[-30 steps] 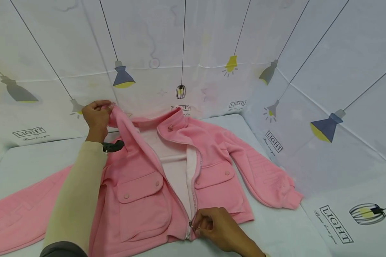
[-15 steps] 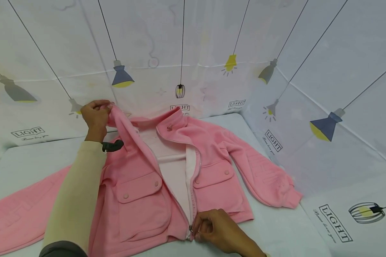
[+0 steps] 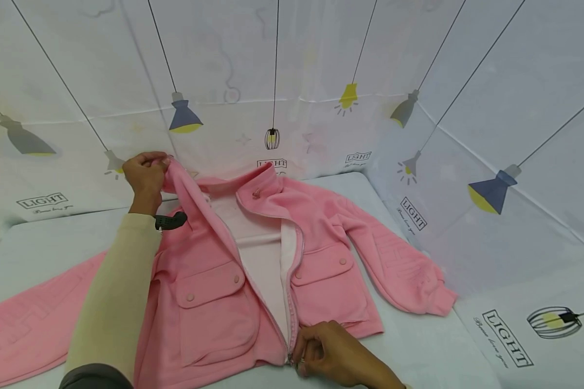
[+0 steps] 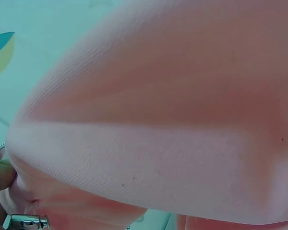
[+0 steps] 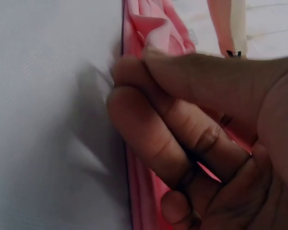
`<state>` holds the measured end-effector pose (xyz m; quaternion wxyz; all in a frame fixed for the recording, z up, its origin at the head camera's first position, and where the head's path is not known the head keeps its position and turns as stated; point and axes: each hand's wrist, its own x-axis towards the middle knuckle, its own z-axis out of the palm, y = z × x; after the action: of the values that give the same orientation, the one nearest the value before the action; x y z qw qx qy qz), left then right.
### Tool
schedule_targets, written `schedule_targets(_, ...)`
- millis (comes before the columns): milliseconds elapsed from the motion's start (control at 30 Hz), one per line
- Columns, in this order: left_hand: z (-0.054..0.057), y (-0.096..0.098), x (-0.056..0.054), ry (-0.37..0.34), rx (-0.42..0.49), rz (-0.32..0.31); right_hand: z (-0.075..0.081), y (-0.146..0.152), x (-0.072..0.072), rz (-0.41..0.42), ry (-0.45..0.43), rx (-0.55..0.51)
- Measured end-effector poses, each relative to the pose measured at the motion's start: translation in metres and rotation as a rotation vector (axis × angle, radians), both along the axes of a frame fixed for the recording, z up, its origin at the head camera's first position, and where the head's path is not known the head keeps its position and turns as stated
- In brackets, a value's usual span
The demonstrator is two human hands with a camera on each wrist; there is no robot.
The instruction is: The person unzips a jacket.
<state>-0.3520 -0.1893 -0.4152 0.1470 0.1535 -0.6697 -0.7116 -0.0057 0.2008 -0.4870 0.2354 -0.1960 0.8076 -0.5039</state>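
Observation:
A pink jacket [image 3: 219, 329] with a pale lining lies spread front up, its front parted in a V from collar to hem. My left hand [image 3: 146, 175] pinches the left end of the collar [image 3: 177, 175] and holds it up. In the left wrist view the raised pink cloth [image 4: 149, 158] fills most of the picture, with fingertips [image 4: 1, 175] at its left edge. Down at the hem, my right hand [image 3: 336, 351] pinches at the zip's slider [image 3: 290, 357], thumb against fingers. In the right wrist view these fingers [image 5: 139, 124] hide the pull.
The jacket rests on a pale sheet-covered surface [image 3: 418, 351]. Behind and to the right rises a white cloth backdrop [image 3: 316, 65] printed with lamps. One sleeve [image 3: 399, 265] stretches right; the other sleeve [image 3: 39, 319] runs left, partly behind my left forearm [image 3: 114, 292].
My right hand has moved slightly down with the zip slider, which now sits at the hem; the teeth just above it have parted. My left hand stays at the collar.

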Motion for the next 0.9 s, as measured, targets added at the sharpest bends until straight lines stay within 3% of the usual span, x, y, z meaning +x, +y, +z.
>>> schedule_targets(367, -0.001, -0.006, -0.001, -0.016, -0.005, 0.016, -0.002, 0.004, 0.004, 0.060, -0.027, -0.019)
schedule_targets(500, -0.003, -0.009, -0.001, -0.052, -0.040, -0.025, -0.002, 0.005, 0.003, 0.065, 0.016, -0.017)
schedule_targets(767, -0.003, -0.006, 0.004, -0.078, -0.263, -0.136, -0.001, 0.007, 0.001, 0.003, 0.121, -0.004)
schedule_targets(900, -0.002, -0.003, 0.013, -0.050, -0.428, -0.145, 0.001, 0.008, 0.000, -0.021, 0.129, -0.001)
